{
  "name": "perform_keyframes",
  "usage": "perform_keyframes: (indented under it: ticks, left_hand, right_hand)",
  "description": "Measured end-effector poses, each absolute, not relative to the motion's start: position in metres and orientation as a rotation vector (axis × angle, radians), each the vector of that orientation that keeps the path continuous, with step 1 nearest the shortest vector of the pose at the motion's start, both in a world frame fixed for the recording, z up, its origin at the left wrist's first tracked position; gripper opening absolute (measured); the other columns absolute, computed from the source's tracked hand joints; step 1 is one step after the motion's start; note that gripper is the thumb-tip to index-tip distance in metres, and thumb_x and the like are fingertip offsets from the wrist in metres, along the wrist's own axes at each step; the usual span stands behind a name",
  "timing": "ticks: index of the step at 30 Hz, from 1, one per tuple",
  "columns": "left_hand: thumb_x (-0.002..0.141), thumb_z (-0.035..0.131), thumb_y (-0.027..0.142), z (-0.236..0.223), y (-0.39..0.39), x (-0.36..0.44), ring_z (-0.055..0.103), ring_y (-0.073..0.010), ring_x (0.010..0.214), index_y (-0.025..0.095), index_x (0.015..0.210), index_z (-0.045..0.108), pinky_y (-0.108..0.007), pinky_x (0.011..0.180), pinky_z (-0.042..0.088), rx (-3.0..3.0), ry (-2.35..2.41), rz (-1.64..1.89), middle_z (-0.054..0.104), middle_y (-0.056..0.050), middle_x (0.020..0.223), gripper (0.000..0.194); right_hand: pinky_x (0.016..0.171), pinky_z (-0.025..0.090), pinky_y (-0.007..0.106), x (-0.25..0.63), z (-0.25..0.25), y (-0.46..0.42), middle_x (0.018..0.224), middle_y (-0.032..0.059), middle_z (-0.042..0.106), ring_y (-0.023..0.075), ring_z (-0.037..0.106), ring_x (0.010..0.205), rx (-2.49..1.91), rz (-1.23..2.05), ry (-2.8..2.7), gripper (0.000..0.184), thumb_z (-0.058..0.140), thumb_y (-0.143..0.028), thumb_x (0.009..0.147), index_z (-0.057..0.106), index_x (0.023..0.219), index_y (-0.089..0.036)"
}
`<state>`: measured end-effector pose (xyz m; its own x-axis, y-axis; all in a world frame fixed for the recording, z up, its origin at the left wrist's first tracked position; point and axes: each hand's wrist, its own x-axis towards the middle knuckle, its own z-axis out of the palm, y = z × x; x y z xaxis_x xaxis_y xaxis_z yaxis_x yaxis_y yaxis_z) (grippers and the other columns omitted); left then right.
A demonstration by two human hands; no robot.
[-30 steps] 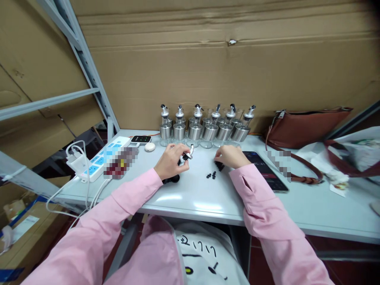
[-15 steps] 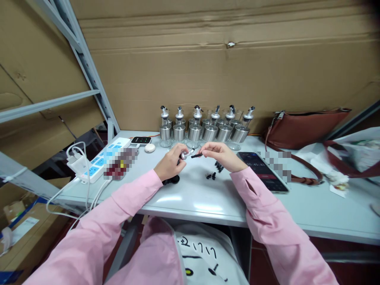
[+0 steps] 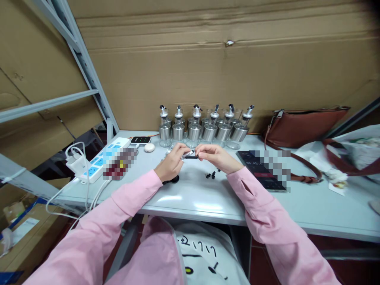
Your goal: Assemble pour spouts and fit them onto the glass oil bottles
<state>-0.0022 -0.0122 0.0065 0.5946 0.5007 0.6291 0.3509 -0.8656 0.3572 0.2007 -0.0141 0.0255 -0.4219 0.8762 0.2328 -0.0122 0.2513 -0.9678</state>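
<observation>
My left hand (image 3: 170, 164) is closed around a silver pour spout (image 3: 188, 153), whose tip points right and slightly up. In my right hand (image 3: 216, 157), thumb and fingertips pinch a thin black plastic piece (image 3: 192, 157), held against the spout's tip; whether the two are joined I cannot tell. Below my right hand lie several small black plugs (image 3: 213, 174). Round black parts (image 3: 175, 179) rest under my left wrist, partly hidden by it. Behind the hands stands a row of glass bottles with steel sleeves (image 3: 194, 133), the front ones topped with similar spouts.
A power strip (image 3: 97, 162) with white cables and a partly blurred item (image 3: 121, 164) lie at left. Near them sit a small black-screened device (image 3: 140, 140) and a white round case (image 3: 149, 147). At right are a phone (image 3: 258, 172) and a brown bag (image 3: 305, 126).
My right hand has moved left, bringing the black piece up to the spout in my left hand. The left hand stays nearly in place.
</observation>
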Motion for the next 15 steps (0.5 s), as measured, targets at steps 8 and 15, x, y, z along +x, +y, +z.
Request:
perform_keyframes:
  ticks: [8,15]
  left_hand:
    - [0.090,0.041,0.029,0.0076,-0.0130,-0.0019,0.050,-0.0202,0.100,0.016,0.109,0.047,-0.035,0.088,0.045,2.644,0.707,1.087,0.046,-0.010,0.106,0.023]
    - [0.092,0.038,0.029,0.0056,-0.0114,-0.0012,0.051,-0.0188,0.098,0.015,0.105,0.049,-0.033,0.087,0.046,2.631,0.766,1.147,0.047,-0.010,0.105,0.021]
  right_hand:
    - [0.063,0.041,0.028,0.2008,0.0267,-0.0144,0.072,0.0000,0.057,0.0115,0.048,0.064,-0.843,1.249,-1.685,0.031,0.072,-0.046,0.062,0.064,0.072,-0.019]
    - [0.064,0.042,0.027,0.1979,0.0263,-0.0154,0.069,-0.0008,0.059,0.0111,0.052,0.063,-0.815,1.239,-1.643,0.028,0.071,-0.043,0.066,0.063,0.075,-0.019]
